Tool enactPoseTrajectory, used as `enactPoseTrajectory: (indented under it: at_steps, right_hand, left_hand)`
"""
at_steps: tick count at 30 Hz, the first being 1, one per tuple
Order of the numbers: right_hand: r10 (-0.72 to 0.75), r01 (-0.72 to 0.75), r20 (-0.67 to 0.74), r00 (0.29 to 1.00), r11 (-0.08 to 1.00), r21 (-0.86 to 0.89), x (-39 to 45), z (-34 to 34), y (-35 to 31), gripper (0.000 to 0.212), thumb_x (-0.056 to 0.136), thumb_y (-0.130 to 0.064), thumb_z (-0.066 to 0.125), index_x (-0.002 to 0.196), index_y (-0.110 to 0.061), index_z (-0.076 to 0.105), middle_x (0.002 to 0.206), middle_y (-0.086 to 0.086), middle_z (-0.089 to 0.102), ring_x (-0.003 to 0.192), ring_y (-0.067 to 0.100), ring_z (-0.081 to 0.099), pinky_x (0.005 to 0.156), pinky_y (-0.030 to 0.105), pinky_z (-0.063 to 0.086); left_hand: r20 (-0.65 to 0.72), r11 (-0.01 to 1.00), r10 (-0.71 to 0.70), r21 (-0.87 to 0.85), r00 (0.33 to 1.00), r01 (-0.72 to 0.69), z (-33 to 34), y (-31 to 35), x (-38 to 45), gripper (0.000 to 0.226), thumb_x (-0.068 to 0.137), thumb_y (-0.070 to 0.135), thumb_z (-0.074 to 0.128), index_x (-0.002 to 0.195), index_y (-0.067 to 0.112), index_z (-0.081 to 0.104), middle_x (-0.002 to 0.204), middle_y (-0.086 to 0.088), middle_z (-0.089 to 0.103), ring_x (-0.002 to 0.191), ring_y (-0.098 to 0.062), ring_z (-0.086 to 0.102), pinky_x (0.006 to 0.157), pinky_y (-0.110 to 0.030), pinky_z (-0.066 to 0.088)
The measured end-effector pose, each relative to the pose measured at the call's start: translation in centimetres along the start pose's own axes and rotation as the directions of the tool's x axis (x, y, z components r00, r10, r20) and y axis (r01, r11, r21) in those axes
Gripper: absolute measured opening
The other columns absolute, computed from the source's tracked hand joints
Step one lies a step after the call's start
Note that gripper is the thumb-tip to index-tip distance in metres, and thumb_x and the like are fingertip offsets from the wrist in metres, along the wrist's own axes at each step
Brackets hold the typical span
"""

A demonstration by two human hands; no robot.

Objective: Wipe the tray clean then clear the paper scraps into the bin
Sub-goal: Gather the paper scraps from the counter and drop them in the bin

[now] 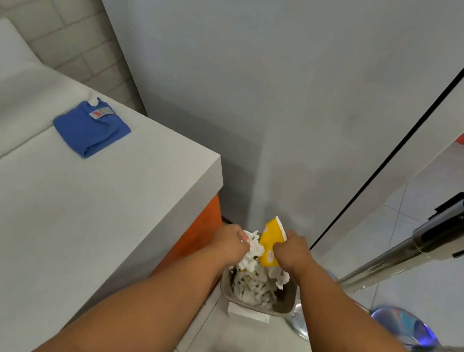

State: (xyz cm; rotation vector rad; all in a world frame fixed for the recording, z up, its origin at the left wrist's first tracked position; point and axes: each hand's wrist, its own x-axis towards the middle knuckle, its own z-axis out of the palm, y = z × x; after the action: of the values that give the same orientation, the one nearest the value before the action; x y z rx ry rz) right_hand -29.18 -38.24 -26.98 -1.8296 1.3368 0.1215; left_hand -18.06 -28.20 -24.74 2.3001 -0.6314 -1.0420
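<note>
Both my hands reach down over a small grey bin (285, 307) on the floor beside the counter. My left hand (231, 242) grips a bunch of crumpled white paper scraps (252, 254) above the bin's mouth. My right hand (291, 252) holds a yellow and white paper wrapper (269, 238), which stands tilted over the bin. More white scraps (252, 290) fill the bin. No tray is in view.
A white counter (69, 211) with an orange side lies to the left, and a folded blue cloth (91, 129) rests on it. A grey wall stands behind the bin. A chrome stanchion post (411, 254) and its round base (400, 327) stand to the right. A white slip (249, 315) lies by the bin.
</note>
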Motion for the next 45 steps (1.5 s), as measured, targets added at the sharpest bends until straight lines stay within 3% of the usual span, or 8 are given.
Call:
enactPoseTrajectory:
  at_steps: [7,9,11,16,18,24,34,45]
  right_hand:
    - [0.098,-0.095,0.141,0.985,0.995,-0.030,0.0,0.6,0.6,0.040,0.092,-0.018,0.052,0.130,-0.005,0.047,0.130,0.017,0.055,0.116,0.032,0.054,0.091,0.030,0.043]
    - [0.101,-0.086,0.176,0.979,0.992,-0.090,-0.1,0.6,0.7,0.038,0.093,-0.016,0.049,0.129,-0.005,0.049,0.130,0.016,0.056,0.115,0.030,0.055,0.093,0.030,0.044]
    - [0.072,-0.056,0.178,0.981,0.994,-0.096,-0.3,0.6,0.4,0.024,0.095,-0.014,0.045,0.114,-0.007,0.058,0.126,0.017,0.060,0.105,0.026,0.057,0.094,0.033,0.045]
    - [-0.033,0.041,-0.052,0.998,0.987,0.152,-1.2,-0.3,-1.8,0.012,0.093,-0.015,0.048,0.090,-0.019,0.059,0.099,0.006,0.065,0.092,0.024,0.060,0.083,0.031,0.046]
    - [-0.108,0.151,-0.171,0.979,0.953,0.264,-1.9,-1.3,-3.7,0.016,0.089,-0.010,0.052,0.082,-0.024,0.057,0.091,0.003,0.065,0.089,0.026,0.062,0.083,0.032,0.048]
    - [-0.361,0.460,-0.322,0.875,0.827,0.322,-6.6,-3.4,-11.9,0.014,0.088,-0.006,0.050,0.092,-0.018,0.057,0.071,-0.006,0.055,0.064,0.014,0.052,0.059,0.023,0.041]
    - [-0.719,0.694,0.061,0.693,0.687,0.214,-16.3,4.8,-21.3,0.018,0.093,-0.012,0.050,0.094,-0.026,0.060,0.079,-0.007,0.060,0.071,0.013,0.057,0.068,0.028,0.049]
    - [-0.734,0.827,0.531,0.424,0.552,0.103,-26.4,15.8,-26.8,0.028,0.095,-0.013,0.040,0.103,-0.026,0.063,0.095,-0.004,0.065,0.087,0.016,0.063,0.080,0.029,0.052]
  left_hand:
    - [0.252,0.960,-0.158,-0.187,0.955,0.208,1.4,-0.3,0.5,0.036,0.093,0.011,0.043,0.124,0.025,0.055,0.130,-0.011,0.050,0.094,-0.026,0.056,0.077,-0.036,0.054]
    - [0.321,0.932,-0.180,-0.245,0.930,0.266,1.3,-0.2,0.0,0.041,0.096,0.007,0.037,0.133,0.021,0.048,0.135,-0.013,0.047,0.085,-0.021,0.053,0.064,-0.030,0.051]
    - [0.346,0.925,-0.186,-0.255,0.920,0.283,1.0,-0.3,-0.3,0.039,0.097,0.005,0.034,0.131,0.016,0.048,0.134,-0.014,0.048,0.103,-0.025,0.056,0.058,-0.024,0.048]
    - [0.248,0.967,-0.091,-0.209,0.964,0.145,-1.1,0.2,-1.9,0.033,0.095,0.009,0.040,0.124,0.011,0.055,0.095,-0.007,0.058,0.082,-0.018,0.054,0.080,-0.030,0.049]
    - [0.157,0.987,0.036,-0.163,0.987,-0.010,-2.8,0.6,-3.3,0.029,0.094,0.015,0.044,0.117,0.018,0.060,0.104,-0.005,0.062,0.091,-0.017,0.057,0.092,-0.032,0.050]
    - [-0.185,0.931,0.300,-0.160,0.936,-0.329,-10.9,3.2,-9.6,0.021,0.092,0.027,0.050,0.107,0.031,0.063,0.099,0.008,0.065,0.093,-0.012,0.063,0.086,-0.028,0.050]
    - [-0.620,0.915,0.032,-0.297,0.784,-0.273,-22.1,-5.4,-17.4,0.018,0.090,0.012,0.056,0.095,0.025,0.067,0.088,0.002,0.068,0.079,-0.015,0.068,0.072,-0.022,0.053]
    - [-0.777,0.932,-0.207,-0.341,0.595,-0.121,-28.5,-19.7,-27.8,0.020,0.086,0.012,0.058,0.084,0.029,0.067,0.083,0.004,0.068,0.076,-0.016,0.065,0.073,-0.029,0.054]
